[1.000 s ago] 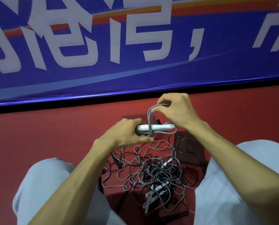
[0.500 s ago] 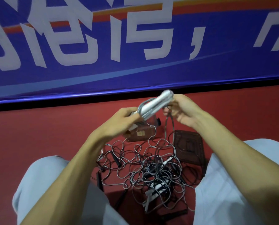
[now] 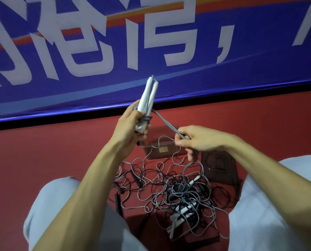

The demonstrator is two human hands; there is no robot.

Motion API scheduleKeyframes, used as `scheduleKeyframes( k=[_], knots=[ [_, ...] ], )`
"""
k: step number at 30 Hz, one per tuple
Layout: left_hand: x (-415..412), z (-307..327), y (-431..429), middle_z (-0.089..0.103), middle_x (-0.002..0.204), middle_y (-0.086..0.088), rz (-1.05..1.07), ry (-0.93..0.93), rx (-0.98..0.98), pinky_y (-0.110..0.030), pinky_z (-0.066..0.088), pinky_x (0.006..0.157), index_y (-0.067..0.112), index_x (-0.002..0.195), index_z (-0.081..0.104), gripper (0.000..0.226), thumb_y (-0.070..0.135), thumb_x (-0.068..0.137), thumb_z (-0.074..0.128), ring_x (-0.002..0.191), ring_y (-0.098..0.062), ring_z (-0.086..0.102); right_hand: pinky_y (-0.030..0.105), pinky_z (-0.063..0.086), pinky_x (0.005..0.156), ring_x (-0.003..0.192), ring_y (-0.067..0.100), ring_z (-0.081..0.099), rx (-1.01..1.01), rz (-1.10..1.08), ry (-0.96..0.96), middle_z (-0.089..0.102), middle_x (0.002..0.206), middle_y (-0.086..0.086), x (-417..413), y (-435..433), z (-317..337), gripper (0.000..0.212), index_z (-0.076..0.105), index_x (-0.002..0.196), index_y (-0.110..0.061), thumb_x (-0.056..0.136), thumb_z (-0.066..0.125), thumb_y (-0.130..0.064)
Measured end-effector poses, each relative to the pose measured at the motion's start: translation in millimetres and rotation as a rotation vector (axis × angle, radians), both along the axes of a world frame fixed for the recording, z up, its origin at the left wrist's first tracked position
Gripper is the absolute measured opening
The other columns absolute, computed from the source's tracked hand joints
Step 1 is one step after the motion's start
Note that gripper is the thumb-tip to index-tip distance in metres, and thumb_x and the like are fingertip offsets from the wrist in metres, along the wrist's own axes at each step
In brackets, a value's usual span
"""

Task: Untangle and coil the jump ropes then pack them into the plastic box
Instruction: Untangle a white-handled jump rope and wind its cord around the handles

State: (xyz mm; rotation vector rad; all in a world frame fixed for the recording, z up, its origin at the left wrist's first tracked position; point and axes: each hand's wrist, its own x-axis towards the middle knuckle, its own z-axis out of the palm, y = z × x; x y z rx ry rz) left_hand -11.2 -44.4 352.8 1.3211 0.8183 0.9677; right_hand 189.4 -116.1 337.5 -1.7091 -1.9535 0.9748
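Here, just right of the left knee [image 3: 47, 205], the left hand [image 3: 131, 127] is clenched around the lower ends of a pair of white handles [image 3: 148, 96]. They stand together and point toward twelve to one o'clock against the blue banner [image 3: 223, 73], with turns of grey cord wound round them just above the fingers. From that winding a grey strand [image 3: 164, 122] runs taut toward four o'clock, straight into the right hand [image 3: 200, 140], which pinches it between thumb and curled fingers. Its loose end hangs on toward six o'clock. Beneath the strand, between the hands, the see-through plastic box [image 3: 155, 153] sits on the red floor [image 3: 42, 160]. At six o'clock of the box lies the tangle of jump ropes [image 3: 178, 194] — grey cords with black and white handles caught in them. A dark lid [image 3: 220, 167] lies flat at four o'clock of the box, near the right knee [image 3: 270, 205].
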Motion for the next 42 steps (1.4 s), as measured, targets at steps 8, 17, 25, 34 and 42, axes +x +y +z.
scheduleKeyframes(
  k=[8, 17, 25, 34, 42],
  knots=[
    [-7, -12, 13, 0.055, 0.073, -0.013, 0.129, 0.199, 0.064, -0.023, 0.035, 0.044, 0.004, 0.097, 0.051, 0.008, 0.011, 0.097, 0.053, 0.047, -0.014, 0.045, 0.039, 0.045, 0.067, 0.066, 0.018, 0.054, 0.404, 0.129, -0.299, 0.057, 0.074, 0.0, 1, -7, 17, 0.006, 0.052, 0.1, -0.022, 0.1, 0.046, -0.019],
    [-3, -28, 12, 0.068, 0.087, -0.008, -0.189, 0.825, 0.427, -0.028, 0.049, 0.053, 0.015, 0.116, 0.047, 0.032, 0.025, 0.092, 0.066, 0.059, -0.014, 0.06, 0.031, 0.045, 0.049, 0.072, 0.025, 0.061, 0.908, 0.193, -0.531, 0.065, 0.096, 0.0, 3, -5, 13, 0.049, 0.066, 0.112, -0.017, 0.075, 0.059, 0.013],
    [0, -28, -6, 0.059, 0.082, 0.008, -0.438, 1.077, 0.698, -0.016, 0.037, 0.057, 0.024, 0.109, 0.054, 0.028, 0.024, 0.086, 0.072, 0.068, -0.008, 0.055, 0.037, 0.05, 0.064, 0.07, 0.012, 0.053, 0.891, -0.188, -0.233, 0.061, 0.08, -0.006, 3, 6, 4, 0.016, 0.07, 0.085, -0.017, 0.08, 0.074, -0.032],
    [2, -18, -17, 0.058, 0.067, 0.004, -0.361, 0.795, 0.709, -0.021, 0.034, 0.053, 0.033, 0.086, 0.059, 0.016, 0.047, 0.085, 0.068, 0.054, -0.003, 0.044, 0.018, 0.035, 0.047, 0.039, 0.002, 0.041, 0.385, -0.402, 0.262, 0.056, 0.05, -0.009, 11, 18, 1, 0.023, 0.067, 0.064, -0.016, 0.075, 0.08, -0.031],
    [-14, -4, -6, 0.066, 0.071, 0.005, -0.351, 0.603, 0.52, -0.025, 0.045, 0.057, 0.031, 0.09, 0.064, 0.012, 0.029, 0.078, 0.06, 0.061, -0.007, 0.057, 0.018, 0.039, 0.059, 0.059, 0.004, 0.052, 0.246, -0.26, 0.335, 0.061, 0.061, -0.007, 14, 14, 6, 0.024, 0.066, 0.067, -0.017, 0.09, 0.065, -0.022]
  ],
)
